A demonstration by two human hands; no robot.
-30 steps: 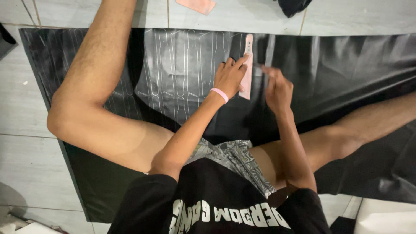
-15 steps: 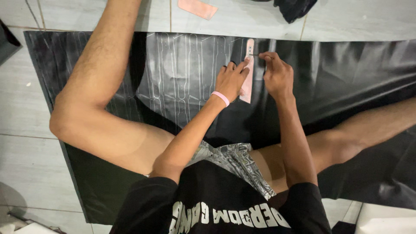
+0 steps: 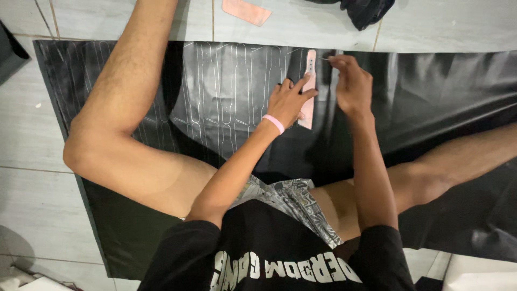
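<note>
The right hand [image 3: 350, 83] has moved up, pinching a thin tool, while the spread left hand [image 3: 291, 99] keeps pressing the pink strip [image 3: 309, 89] on the black sheet [image 3: 431, 86].

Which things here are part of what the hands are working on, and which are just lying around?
In use:
left hand pressing the pink template
right hand pinching a thin tool, too small to identify
black sheet with traced outlines

Lying about:
second pink piece
dark cloth
</note>
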